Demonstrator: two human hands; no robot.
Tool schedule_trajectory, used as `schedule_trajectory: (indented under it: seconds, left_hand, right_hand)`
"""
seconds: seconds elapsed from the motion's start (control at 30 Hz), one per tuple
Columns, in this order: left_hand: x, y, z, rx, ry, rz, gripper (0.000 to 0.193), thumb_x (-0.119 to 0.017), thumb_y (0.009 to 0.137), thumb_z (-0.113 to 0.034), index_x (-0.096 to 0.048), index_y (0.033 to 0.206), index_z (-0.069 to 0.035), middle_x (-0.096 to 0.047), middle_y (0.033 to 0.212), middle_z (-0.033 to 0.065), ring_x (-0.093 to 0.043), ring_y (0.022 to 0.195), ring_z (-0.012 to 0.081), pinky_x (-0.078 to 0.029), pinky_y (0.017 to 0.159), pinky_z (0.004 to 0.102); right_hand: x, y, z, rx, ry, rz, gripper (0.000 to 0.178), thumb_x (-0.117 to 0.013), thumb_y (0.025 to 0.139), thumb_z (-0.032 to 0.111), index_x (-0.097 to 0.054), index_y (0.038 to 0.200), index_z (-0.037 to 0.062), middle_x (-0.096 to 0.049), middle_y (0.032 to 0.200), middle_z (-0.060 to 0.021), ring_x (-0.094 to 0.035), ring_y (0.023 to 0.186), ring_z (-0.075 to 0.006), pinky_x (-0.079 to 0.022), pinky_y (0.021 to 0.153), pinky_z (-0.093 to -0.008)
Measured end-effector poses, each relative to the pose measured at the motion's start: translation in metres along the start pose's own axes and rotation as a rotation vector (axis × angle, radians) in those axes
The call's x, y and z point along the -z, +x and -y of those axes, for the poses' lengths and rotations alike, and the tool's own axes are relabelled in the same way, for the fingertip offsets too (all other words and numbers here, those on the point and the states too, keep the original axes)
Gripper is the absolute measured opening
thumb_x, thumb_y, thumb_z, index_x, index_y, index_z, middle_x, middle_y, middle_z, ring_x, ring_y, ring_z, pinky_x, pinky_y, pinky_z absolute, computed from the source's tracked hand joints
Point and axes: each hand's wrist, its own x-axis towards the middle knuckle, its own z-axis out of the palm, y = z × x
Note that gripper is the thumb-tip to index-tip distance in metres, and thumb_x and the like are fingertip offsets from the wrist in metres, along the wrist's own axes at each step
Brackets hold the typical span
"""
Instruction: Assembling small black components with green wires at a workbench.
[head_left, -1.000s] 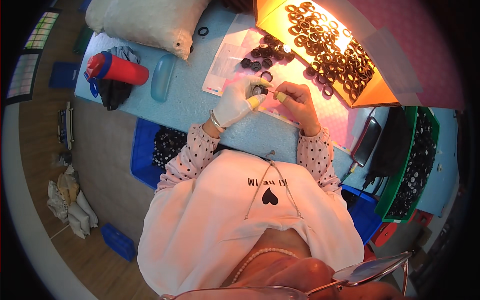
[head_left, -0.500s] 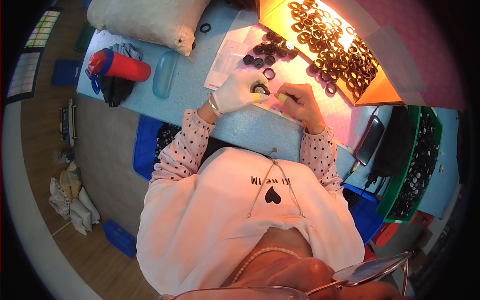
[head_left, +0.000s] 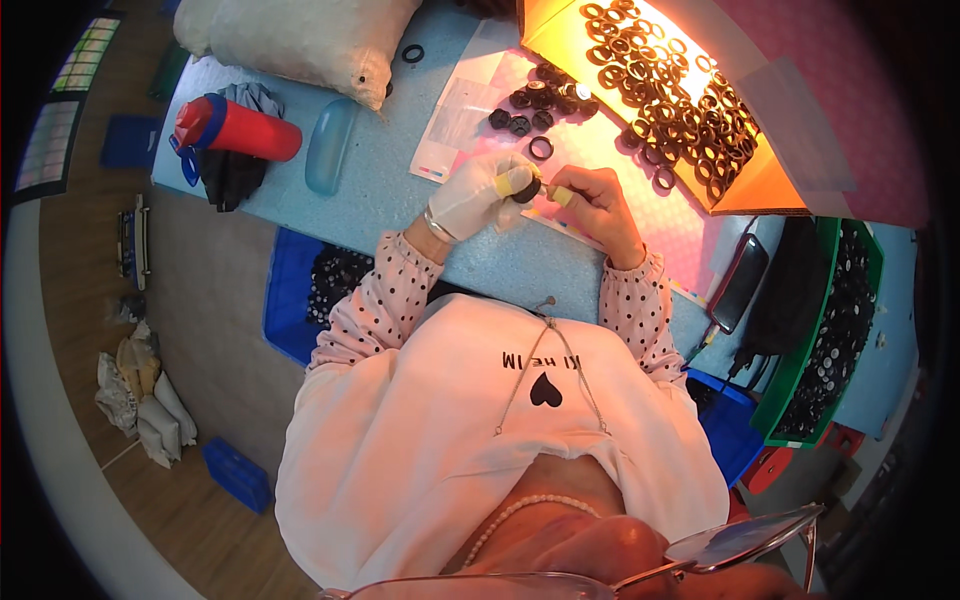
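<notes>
My left hand [head_left: 474,200], in a white glove with yellow tape round a finger, grips a small round black part [head_left: 527,190] over the table's front edge. Close beside it, my right hand [head_left: 599,208] is bare, with yellow tape on a finger. Its thumb and fingers are pinched together at the black part's side; what they hold, if anything, is too small to name. Just beyond the hands, a single black ring [head_left: 540,149] lies on the pink sheet [head_left: 585,155]. Several black round parts [head_left: 519,125] are grouped farther off.
A lit cardboard box [head_left: 768,185] at the far right holds many black rings [head_left: 690,110]. A phone [head_left: 741,283] and a green bin [head_left: 822,340] of small dark parts are on the right. To the left are a red bottle [head_left: 250,133], a light-blue case [head_left: 330,147] and a stuffed sack [head_left: 290,45].
My left hand has turned, so the black part now shows its dark side and the taped finger lies above it. My right hand stays pinched in nearly the same place.
</notes>
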Motion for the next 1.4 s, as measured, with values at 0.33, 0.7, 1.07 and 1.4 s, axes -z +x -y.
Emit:
schedule_trajectory:
  seconds: [0.33, 0.7, 1.07, 1.4]
  left_hand:
    - [-0.001, 0.008, 0.01, 0.041, -0.12, -0.137, 0.038, -0.056, 0.098, -0.043, -0.06, 0.098, -0.005, -0.046, 0.061, -0.0026, -0.037, 0.045, 0.005, -0.029, 0.042, 0.0213]
    - [-0.014, 0.002, 0.008, 0.069, -0.381, -0.145, 0.039, -0.047, 0.103, -0.04, -0.062, 0.101, -0.005, -0.042, 0.058, -0.0033, -0.035, 0.044, 0.0053, -0.028, 0.042, 0.0208]
    - [-0.021, -0.009, -0.004, 0.042, -0.122, -0.247, 0.037, -0.046, 0.104, -0.035, -0.065, 0.1, -0.004, -0.046, 0.066, -0.005, -0.038, 0.045, 0.0026, -0.029, 0.042, 0.0191]
    - [-0.012, -0.014, -0.005, -0.052, -0.195, -0.416, 0.043, -0.047, 0.104, -0.038, -0.067, 0.109, 0.0, -0.059, 0.068, 0.0006, -0.051, 0.047, 0.0067, -0.041, 0.042, 0.0215]
  right_hand:
    - [-0.019, -0.002, -0.006, 0.082, -0.078, -0.083, 0.006, -0.061, 0.086, 0.0, -0.064, 0.086, -0.0049, -0.055, 0.061, -0.0059, -0.046, 0.052, -0.0091, -0.037, 0.049, -0.0264]
    - [-0.018, 0.0, -0.009, 0.2, -0.164, -0.071, 0.005, -0.063, 0.086, 0.0, -0.065, 0.086, -0.0038, -0.053, 0.06, -0.0082, -0.045, 0.051, -0.0098, -0.037, 0.048, -0.0258]
    - [-0.018, -0.001, -0.007, 0.131, -0.163, -0.048, 0.005, -0.063, 0.086, 0.001, -0.065, 0.087, -0.0036, -0.052, 0.06, -0.0099, -0.049, 0.05, -0.0131, -0.04, 0.048, -0.0278]
    - [-0.014, 0.0, 0.0, 0.017, -0.256, -0.086, 0.007, -0.062, 0.09, 0.004, -0.064, 0.088, -0.0033, -0.058, 0.064, -0.0082, -0.057, 0.059, -0.012, -0.043, 0.051, -0.0258]
